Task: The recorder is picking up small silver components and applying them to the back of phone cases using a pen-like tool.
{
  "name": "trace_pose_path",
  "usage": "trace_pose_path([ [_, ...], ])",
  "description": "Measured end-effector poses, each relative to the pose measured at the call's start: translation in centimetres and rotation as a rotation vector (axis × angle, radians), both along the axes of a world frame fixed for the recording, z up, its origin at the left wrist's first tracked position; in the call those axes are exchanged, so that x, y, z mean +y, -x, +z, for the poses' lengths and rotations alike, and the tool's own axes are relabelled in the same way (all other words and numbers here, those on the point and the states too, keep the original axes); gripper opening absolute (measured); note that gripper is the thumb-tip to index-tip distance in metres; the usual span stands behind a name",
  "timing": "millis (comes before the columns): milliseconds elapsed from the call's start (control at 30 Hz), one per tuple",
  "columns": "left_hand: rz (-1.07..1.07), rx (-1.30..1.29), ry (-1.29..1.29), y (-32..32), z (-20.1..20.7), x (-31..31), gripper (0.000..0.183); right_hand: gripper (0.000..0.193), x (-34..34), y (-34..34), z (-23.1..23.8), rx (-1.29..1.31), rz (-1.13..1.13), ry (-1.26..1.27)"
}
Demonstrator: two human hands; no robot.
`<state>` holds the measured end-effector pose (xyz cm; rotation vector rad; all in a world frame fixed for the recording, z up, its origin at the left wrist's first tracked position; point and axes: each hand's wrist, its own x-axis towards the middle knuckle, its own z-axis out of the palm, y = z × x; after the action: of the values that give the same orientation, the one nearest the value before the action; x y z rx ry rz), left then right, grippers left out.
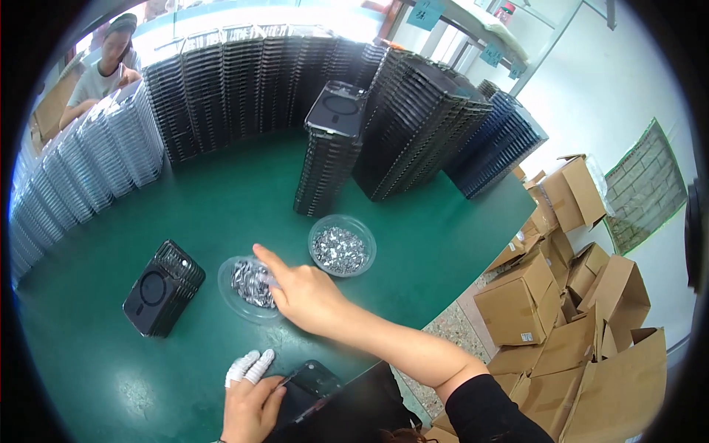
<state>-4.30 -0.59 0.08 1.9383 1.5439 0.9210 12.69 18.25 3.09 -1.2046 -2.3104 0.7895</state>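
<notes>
My left hand (249, 404), white covers on two fingertips, grips a dark phone case (316, 378) by its edge at the table's near side. Part of that case is hidden by the hand. Over a clear round bowl (235, 304) of small shiny metal pieces (251, 284) reaches my right hand (306, 295). One of its fingers stretches out apart from the others, which dip toward the pieces and are partly smeared. A second clear bowl (371, 251) of small silvery pieces (340, 249) stands just beyond. Left of the bowls lies a short stack of black phone cases (159, 292), each with a ring mark.
On the green table (221, 199), tall stacks of dark cases (236, 88) line the far side, with clear cases (96, 162) at left and blue ones (495, 144) at right. A single stack (329, 162) stands before them. Cardboard boxes (524, 299) crowd the right floor. Another person (100, 77) sits far left.
</notes>
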Motion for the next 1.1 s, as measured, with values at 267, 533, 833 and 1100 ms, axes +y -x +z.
trace_pose_path([
  [267, -0.076, 0.047, 0.159, -0.6, -0.3, -0.2, 0.011, 0.083, -0.9, -0.2, -1.4, -0.149, 0.025, -0.193],
  [533, -0.016, 0.183, 0.047, -1.2, -0.4, 0.5, 0.012, 0.073, -0.4, -1.0, -1.4, -0.148, -0.022, -0.419],
  [833, -0.058, 0.156, 0.05, -0.3, -1.4, 0.3, 0.015, 0.069, -0.5, -0.4, -0.7, -0.083, 0.029, -0.348],
  [1100, -0.071, 0.146, 0.044, -0.3, -1.2, 0.2, 0.017, 0.06, 0.0, -0.4, -0.3, 0.01, -0.033, -0.271],
])
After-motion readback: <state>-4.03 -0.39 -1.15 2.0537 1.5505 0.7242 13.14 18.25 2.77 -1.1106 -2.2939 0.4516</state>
